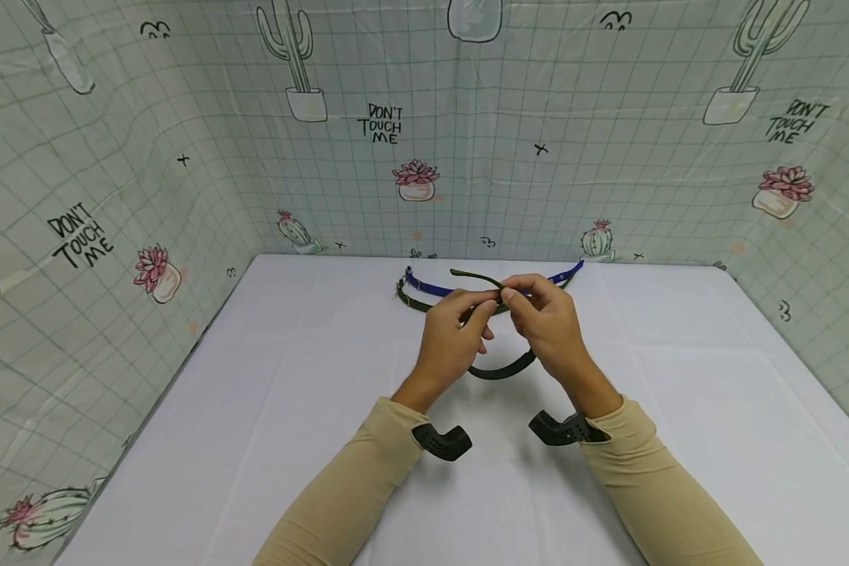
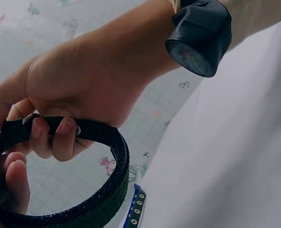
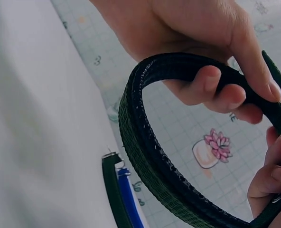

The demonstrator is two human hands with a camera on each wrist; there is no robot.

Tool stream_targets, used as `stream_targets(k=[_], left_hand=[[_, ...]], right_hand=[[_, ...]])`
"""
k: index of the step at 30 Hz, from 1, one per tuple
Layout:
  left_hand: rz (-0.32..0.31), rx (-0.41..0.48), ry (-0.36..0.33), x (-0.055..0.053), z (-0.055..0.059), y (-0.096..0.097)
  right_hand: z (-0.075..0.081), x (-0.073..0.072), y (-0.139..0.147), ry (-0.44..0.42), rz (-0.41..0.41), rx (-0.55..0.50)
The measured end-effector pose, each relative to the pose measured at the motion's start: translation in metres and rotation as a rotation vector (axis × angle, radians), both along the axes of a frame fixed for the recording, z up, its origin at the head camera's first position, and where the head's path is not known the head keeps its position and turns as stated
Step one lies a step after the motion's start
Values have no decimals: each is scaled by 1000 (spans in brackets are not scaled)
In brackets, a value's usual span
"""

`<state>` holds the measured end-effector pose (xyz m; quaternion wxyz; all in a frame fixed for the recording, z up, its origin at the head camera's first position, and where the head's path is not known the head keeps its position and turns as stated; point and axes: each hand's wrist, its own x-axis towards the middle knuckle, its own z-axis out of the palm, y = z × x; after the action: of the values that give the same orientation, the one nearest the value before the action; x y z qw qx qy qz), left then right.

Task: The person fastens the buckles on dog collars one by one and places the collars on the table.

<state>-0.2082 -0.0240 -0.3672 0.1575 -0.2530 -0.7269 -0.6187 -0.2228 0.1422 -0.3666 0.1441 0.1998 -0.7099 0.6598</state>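
Both hands hold a dark green collar (image 3: 145,137) with a black lining, bent into a loop. My left hand (image 1: 453,334) grips one side of the band near its metal rings (image 2: 30,118), fingers curled around it. With thumb and fingers, my right hand (image 1: 548,322) pinches the band close to where its ends meet. The strap's free end (image 1: 470,273) sticks out to the left above the fingertips. Below the hands hangs the bottom of the loop. Fingers partly hide the joint between the ends.
Behind the hands, a blue collar (image 1: 428,288) and another green collar (image 1: 412,302) lie side by side on the white table (image 1: 311,393). Metal fittings show at their ends in the right wrist view. A patterned cloth (image 1: 467,102) hangs around the table's back and sides.
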Motion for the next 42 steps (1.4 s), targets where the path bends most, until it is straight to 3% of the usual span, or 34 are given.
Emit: stream_targets(k=[2, 9, 16, 26, 34, 42], left_hand=[[-7, -15, -2, -6, -7, 0], [-6, -31, -14, -7, -3, -1], [-36, 44, -119, -7, 0, -1], [-161, 230, -281, -12, -1, -7], [-190, 301, -320, -12, -2, -10], [-185, 320, -346, -11, -1, -9]], right_hand=[[0, 0, 1, -3, 8, -9], [3, 0, 5, -5, 56, -15], [8, 0, 11, -11, 81, 45], [11, 0, 14, -37, 105, 158], [12, 0, 15, -53, 128, 196], [12, 2, 14, -90, 140, 104]])
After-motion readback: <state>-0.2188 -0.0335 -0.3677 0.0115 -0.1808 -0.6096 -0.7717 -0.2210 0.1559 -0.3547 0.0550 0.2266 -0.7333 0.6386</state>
